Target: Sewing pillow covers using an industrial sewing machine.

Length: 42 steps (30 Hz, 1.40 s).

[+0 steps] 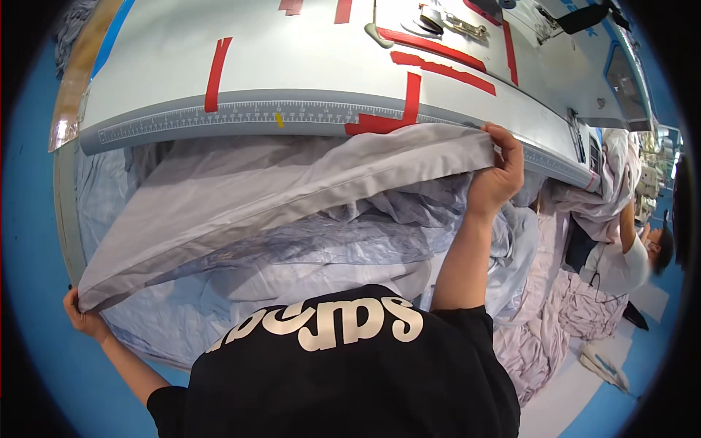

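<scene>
I hold a long folded piece of grey fabric (277, 193) stretched between both hands, just below the edge of a grey work table (292, 58). My left hand (84, 317) grips its lower left corner. At the table's edge, my right hand (500, 171) pinches the upper right corner. More loose grey-blue cloth (321, 252) lies bunched beneath the stretched piece. A ruler strip (241, 117) runs along the table's front edge.
Red tape strips (217, 64) mark the tabletop. Metal tools (453, 23) lie at the far side. A sewing machine (624, 73) stands at the right. Another person (631, 255) in white works at the right beside pale heaped fabric (569, 314). The floor (29, 241) is blue.
</scene>
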{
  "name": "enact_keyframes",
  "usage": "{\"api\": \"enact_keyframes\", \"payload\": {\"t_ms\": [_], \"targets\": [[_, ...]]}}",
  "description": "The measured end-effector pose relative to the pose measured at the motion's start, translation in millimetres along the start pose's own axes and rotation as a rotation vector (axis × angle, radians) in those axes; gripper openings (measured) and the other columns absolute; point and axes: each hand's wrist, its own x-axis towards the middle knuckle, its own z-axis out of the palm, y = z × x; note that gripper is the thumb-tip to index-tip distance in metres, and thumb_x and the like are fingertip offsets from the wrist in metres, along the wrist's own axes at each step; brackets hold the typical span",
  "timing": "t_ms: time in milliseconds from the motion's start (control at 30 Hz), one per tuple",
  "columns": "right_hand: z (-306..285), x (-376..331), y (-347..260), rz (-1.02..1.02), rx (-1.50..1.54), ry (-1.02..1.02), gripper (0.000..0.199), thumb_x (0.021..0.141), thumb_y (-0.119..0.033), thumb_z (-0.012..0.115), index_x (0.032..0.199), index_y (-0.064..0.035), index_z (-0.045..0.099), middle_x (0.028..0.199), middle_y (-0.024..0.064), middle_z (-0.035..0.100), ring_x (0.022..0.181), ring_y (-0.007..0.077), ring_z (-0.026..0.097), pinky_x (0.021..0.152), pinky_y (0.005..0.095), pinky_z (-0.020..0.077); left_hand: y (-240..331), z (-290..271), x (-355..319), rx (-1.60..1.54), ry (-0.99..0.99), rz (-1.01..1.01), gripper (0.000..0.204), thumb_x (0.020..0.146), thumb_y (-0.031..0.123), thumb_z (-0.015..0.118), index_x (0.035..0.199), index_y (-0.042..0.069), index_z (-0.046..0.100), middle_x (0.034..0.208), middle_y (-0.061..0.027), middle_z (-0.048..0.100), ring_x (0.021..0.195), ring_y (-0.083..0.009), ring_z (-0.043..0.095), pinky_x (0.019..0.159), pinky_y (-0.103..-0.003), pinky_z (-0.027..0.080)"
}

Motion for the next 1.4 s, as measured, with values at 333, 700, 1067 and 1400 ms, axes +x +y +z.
{"api": "enact_keyframes", "payload": {"t_ms": [333, 700, 1067, 1400], "targets": [[-13, 3, 13, -0.089, -0.016, -0.048, 0.015, 0.072, 0.009, 0.059, 0.085, 0.0016, 0.061, 0.093, 0.0084, 0.062, 0.087, 0.0161, 0.058, 0.082, 0.0259, 0.0446, 9, 10, 0, 0.056, 0.003, 0.001, 0.017, 0.073, -0.003, 0.057, 0.089, 0.003, 0.057, 0.085, -0.0034, 0.055, 0.078, -0.0147, 0.053, 0.072, -0.025, 0.044], [-13, 6, 17, -0.079, 0.008, -0.050, 0.012, 0.072, 0.005, 0.062, 0.084, 0.0010, 0.061, 0.091, 0.0072, 0.062, 0.086, 0.0152, 0.057, 0.082, 0.0254, 0.0444, 21, 16, 1, 0.130, -0.015, -0.014, 0.014, 0.074, -0.004, 0.056, 0.086, 0.004, 0.057, 0.083, -0.0027, 0.055, 0.074, -0.0140, 0.053, 0.068, -0.024, 0.044], [-140, 80, 113, 0.192, 0.257, -0.054, 0.022, 0.076, -0.002, 0.048, 0.095, -0.0005, 0.059, 0.087, 0.0070, 0.056, 0.079, 0.0177, 0.055, 0.071, 0.0270, 0.0452, 59, 63, 25, -0.186, -0.460, -0.162, 0.028, 0.066, -0.011, 0.048, 0.090, -0.001, 0.059, 0.086, -0.0058, 0.059, 0.082, -0.0147, 0.057, 0.075, -0.024, 0.045], [-253, 96, 213, 0.887, 0.453, 0.218, 0.035, 0.086, -0.028, 0.041, 0.107, -0.0020, 0.053, 0.114, 0.0141, 0.052, 0.112, 0.0311, 0.045, 0.098, 0.0438, 0.0305, 113, 115, 39, -0.238, -0.297, 0.107, 0.031, 0.062, -0.014, 0.056, 0.087, 0.002, 0.058, 0.092, -0.0081, 0.062, 0.083, -0.0191, 0.060, 0.075, -0.026, 0.046]]}}
